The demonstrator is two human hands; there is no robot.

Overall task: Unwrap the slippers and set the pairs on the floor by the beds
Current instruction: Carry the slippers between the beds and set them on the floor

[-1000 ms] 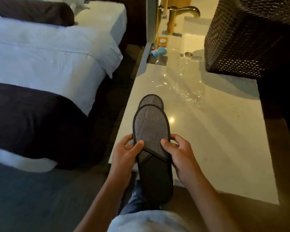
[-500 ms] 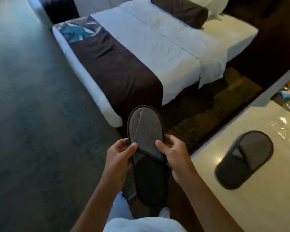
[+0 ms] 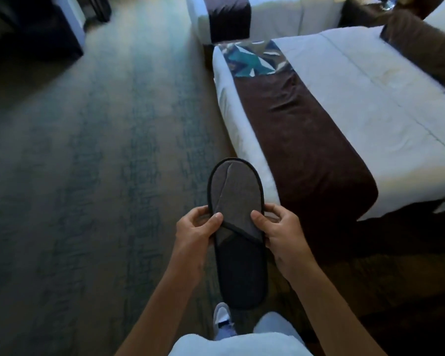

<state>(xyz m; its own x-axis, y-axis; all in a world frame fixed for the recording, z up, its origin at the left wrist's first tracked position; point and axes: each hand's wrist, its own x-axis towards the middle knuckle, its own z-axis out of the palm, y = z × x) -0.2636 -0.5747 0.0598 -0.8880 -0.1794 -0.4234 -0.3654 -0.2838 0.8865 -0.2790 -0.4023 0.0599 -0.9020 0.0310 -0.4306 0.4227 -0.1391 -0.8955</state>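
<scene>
We've got one slipper [image 3: 235,227] unwrapped, left hand [image 3: 195,233] and right hand [image 3: 283,235] pinching its sides with thumbs on the strap — held above the carpet [image 3: 88,176] just off the bed [image 3: 344,111] corner. Nothing placed yet, we'd say.

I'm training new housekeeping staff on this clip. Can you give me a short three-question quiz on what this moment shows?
1. True or false: the slipper is held by both the left hand and the right hand.
2. Multiple choice: what lies across the foot of the near bed? A) a brown runner B) a folded towel C) a suitcase
3. Fill in: the slipper is held above the ____, not yet set down.

Key: 1 true; 2 A; 3 floor.
</scene>
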